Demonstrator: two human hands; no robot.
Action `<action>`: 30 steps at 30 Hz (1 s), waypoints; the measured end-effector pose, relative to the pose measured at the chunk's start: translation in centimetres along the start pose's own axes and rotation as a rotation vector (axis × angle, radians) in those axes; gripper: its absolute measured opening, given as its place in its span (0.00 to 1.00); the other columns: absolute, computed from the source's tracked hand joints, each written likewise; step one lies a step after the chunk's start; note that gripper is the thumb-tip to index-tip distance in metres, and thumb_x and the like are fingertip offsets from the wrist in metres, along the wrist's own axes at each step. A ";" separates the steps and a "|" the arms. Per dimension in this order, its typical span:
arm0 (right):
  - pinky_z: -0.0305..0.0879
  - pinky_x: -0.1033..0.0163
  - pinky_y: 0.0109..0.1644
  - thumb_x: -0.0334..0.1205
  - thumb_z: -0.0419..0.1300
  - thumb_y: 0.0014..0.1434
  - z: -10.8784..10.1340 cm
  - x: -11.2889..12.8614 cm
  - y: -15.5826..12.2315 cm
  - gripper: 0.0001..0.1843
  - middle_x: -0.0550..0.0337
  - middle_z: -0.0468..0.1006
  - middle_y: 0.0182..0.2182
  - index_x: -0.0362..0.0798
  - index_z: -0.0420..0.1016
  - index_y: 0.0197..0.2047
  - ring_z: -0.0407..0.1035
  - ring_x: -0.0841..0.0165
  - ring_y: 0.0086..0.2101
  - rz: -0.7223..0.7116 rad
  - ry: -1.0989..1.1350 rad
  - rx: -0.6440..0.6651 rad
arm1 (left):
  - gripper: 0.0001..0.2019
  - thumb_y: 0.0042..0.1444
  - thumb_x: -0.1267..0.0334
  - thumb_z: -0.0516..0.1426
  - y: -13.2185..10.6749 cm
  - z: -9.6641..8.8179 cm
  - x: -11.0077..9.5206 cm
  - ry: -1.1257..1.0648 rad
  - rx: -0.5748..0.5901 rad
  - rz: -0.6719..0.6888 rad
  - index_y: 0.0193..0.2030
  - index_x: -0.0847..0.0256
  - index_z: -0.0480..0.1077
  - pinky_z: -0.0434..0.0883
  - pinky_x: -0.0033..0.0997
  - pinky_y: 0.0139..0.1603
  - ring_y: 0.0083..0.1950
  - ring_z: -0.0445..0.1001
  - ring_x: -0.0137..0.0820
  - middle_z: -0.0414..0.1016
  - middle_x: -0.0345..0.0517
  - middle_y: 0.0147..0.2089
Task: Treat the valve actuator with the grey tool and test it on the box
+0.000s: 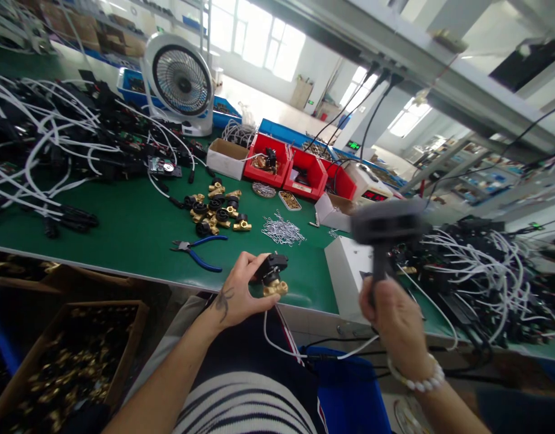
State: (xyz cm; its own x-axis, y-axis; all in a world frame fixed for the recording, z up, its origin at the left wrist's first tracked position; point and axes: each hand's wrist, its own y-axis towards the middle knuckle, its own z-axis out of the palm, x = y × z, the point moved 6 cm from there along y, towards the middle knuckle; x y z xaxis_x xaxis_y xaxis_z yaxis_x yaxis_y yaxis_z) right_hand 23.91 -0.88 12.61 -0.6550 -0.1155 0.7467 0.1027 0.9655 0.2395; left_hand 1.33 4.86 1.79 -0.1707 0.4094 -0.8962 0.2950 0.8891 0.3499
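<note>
My left hand is closed around a brass valve with a black housing at the front edge of the green bench. A white cable hangs below the valve. My right hand grips the handle of a dark grey T-shaped tool, raised above the bench; motion blur hides its exact kind. To the left lie blue-handled cutting pliers. Beyond them is a group of brass valves with black caps. A heap of small silver pins lies behind the held valve.
White-cabled black parts are heaped at the left and right. A white fan, red bins and a small white carton stand behind. A white box is near my right hand. Below are a blue crate and a parts-filled carton.
</note>
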 end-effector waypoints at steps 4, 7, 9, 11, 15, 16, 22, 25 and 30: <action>0.44 0.66 0.19 0.71 0.51 0.58 2.0 -0.3 -0.1 0.33 0.65 0.58 0.15 0.50 0.60 0.21 0.50 0.73 0.18 0.053 -0.186 0.362 | 0.32 0.49 0.58 0.64 0.0 -0.1 -0.1 0.005 -0.011 -0.001 0.62 0.55 0.63 0.74 0.36 0.48 0.48 0.66 0.34 0.60 0.45 0.46; 0.43 0.66 0.18 0.69 0.47 0.63 0.4 0.1 0.1 0.31 0.67 0.56 0.15 0.50 0.61 0.23 0.48 0.74 0.16 0.082 0.039 0.145 | 0.33 0.50 0.58 0.64 0.0 0.0 -0.1 0.009 0.000 -0.003 0.63 0.54 0.62 0.74 0.35 0.49 0.49 0.66 0.35 0.60 0.45 0.47; 0.42 0.66 0.17 0.68 0.43 0.64 0.1 -0.1 0.0 0.31 0.68 0.54 0.13 0.50 0.60 0.24 0.46 0.74 0.15 0.086 0.156 0.037 | 0.33 0.49 0.58 0.65 0.0 0.0 0.0 0.015 0.008 -0.001 0.63 0.53 0.62 0.74 0.36 0.49 0.49 0.66 0.35 0.60 0.45 0.47; 0.43 0.66 0.18 0.70 0.45 0.62 1.2 -0.6 -0.1 0.33 0.67 0.55 0.14 0.50 0.60 0.23 0.47 0.73 0.15 0.083 0.092 0.140 | 0.34 0.48 0.58 0.65 0.0 0.0 0.0 0.019 0.012 0.004 0.62 0.53 0.62 0.73 0.37 0.49 0.49 0.66 0.35 0.60 0.45 0.47; 0.44 0.66 0.19 0.71 0.52 0.58 2.6 -1.4 -0.2 0.33 0.64 0.58 0.16 0.49 0.60 0.20 0.51 0.73 0.18 0.069 -0.123 0.374 | 0.32 0.49 0.58 0.65 0.1 0.0 0.1 0.005 0.012 0.008 0.62 0.54 0.63 0.74 0.36 0.48 0.48 0.66 0.34 0.60 0.44 0.46; 0.44 0.66 0.19 0.71 0.51 0.59 2.0 -1.3 0.0 0.33 0.65 0.57 0.15 0.49 0.60 0.21 0.50 0.73 0.18 0.064 -0.083 0.310 | 0.32 0.49 0.58 0.64 0.1 0.0 0.1 0.000 0.014 0.008 0.62 0.54 0.62 0.75 0.35 0.48 0.49 0.66 0.34 0.60 0.44 0.46; 0.42 0.65 0.18 0.69 0.48 0.61 1.4 -1.4 0.0 0.31 0.66 0.56 0.14 0.51 0.60 0.23 0.48 0.72 0.16 0.040 0.047 0.133 | 0.33 0.48 0.58 0.65 0.1 -0.1 0.2 0.000 0.027 0.012 0.62 0.53 0.63 0.75 0.37 0.49 0.48 0.66 0.35 0.60 0.44 0.46; 0.41 0.66 0.19 0.70 0.56 0.56 2.7 -1.4 -0.1 0.32 0.65 0.58 0.14 0.49 0.61 0.20 0.50 0.73 0.17 0.047 -0.109 0.351 | 0.33 0.49 0.57 0.64 0.1 -0.2 0.1 -0.005 0.025 0.012 0.62 0.54 0.62 0.75 0.35 0.48 0.48 0.66 0.34 0.60 0.44 0.46; 0.43 0.66 0.17 0.69 0.44 0.62 0.9 -0.8 0.2 0.33 0.67 0.54 0.14 0.51 0.58 0.21 0.46 0.74 0.15 0.070 0.100 0.121 | 0.33 0.47 0.58 0.65 0.2 0.0 0.0 0.022 0.035 0.006 0.61 0.52 0.63 0.73 0.37 0.49 0.47 0.66 0.35 0.59 0.44 0.46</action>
State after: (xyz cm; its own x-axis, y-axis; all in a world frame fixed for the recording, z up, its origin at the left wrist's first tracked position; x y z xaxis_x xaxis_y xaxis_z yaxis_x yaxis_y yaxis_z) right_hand 23.79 -0.36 11.55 -0.5709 -0.0640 0.8185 0.0508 0.9923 0.1130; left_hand 1.34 4.99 1.89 -0.1891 0.4190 -0.8880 0.3284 0.8793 0.3450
